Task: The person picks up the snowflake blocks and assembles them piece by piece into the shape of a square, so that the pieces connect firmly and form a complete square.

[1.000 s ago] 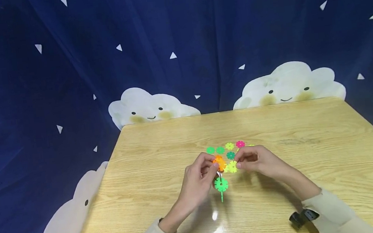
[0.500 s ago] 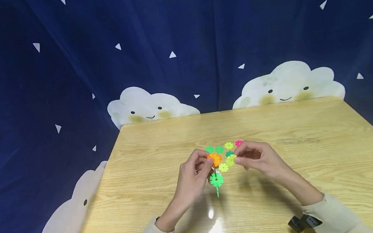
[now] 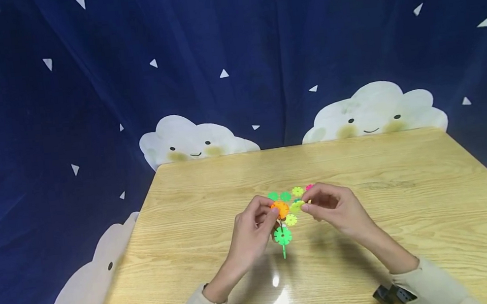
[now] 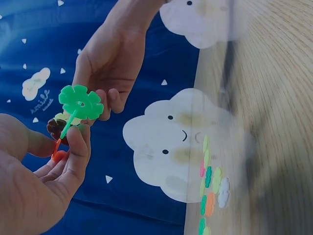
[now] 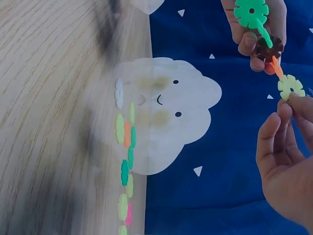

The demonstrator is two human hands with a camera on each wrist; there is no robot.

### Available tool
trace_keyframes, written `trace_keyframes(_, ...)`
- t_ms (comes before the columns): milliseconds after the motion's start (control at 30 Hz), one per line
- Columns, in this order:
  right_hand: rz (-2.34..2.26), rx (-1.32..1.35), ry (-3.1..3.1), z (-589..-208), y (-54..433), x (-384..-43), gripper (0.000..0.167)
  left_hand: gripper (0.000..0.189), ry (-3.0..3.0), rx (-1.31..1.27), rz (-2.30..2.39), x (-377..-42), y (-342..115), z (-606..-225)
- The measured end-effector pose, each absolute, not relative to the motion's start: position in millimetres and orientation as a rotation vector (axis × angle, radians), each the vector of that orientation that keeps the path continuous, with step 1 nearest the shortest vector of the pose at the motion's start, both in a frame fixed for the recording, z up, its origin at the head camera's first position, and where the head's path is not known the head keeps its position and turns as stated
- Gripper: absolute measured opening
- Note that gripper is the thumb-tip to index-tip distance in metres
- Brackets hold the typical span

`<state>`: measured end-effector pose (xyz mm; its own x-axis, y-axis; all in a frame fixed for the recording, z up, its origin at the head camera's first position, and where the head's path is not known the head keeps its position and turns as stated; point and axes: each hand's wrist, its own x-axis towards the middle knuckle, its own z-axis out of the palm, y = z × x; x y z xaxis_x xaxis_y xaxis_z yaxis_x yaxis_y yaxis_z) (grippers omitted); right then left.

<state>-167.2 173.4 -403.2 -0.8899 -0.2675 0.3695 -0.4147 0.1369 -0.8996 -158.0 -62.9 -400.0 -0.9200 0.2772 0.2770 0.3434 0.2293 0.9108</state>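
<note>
Lower center: left hand (image 3: 252, 231) pinches orange disc (image 3: 280, 209), right hand (image 3: 340, 209) pinches yellow disc (image 3: 296, 207); likely light, stiff, best held by rims.

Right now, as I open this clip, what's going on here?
A person is working with slotted plastic discs above a table. The left grip pinches the orange disc, part of a chain with a brown disc and two green ones. The right grip pinches a yellow disc close beside the orange disc; whether those two are joined, I can't tell. More loose discs lie on the table beyond the chain.
</note>
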Motion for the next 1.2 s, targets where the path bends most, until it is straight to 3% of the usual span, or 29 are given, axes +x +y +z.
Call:
trace_keyframes(333,1.757,0.683,-2.253,-402.8,168.9,-166.2,0.014,0.009,-2.423,-0.611,-1.844,-158.2,-62.6,-400.9)
trace_keyframes(667,1.540,0.836,-2.124,-405.3,164.0,-165.3,0.028,0.011,-2.428,-0.600,-1.822,-158.3,-60.8,-399.4)
trace_keyframes(1200,1.663,0.844,-2.043,-418.3,158.0,-164.0,0.026,0.012,-2.411,-0.542,-1.763,-158.8,-57.6,-401.2)
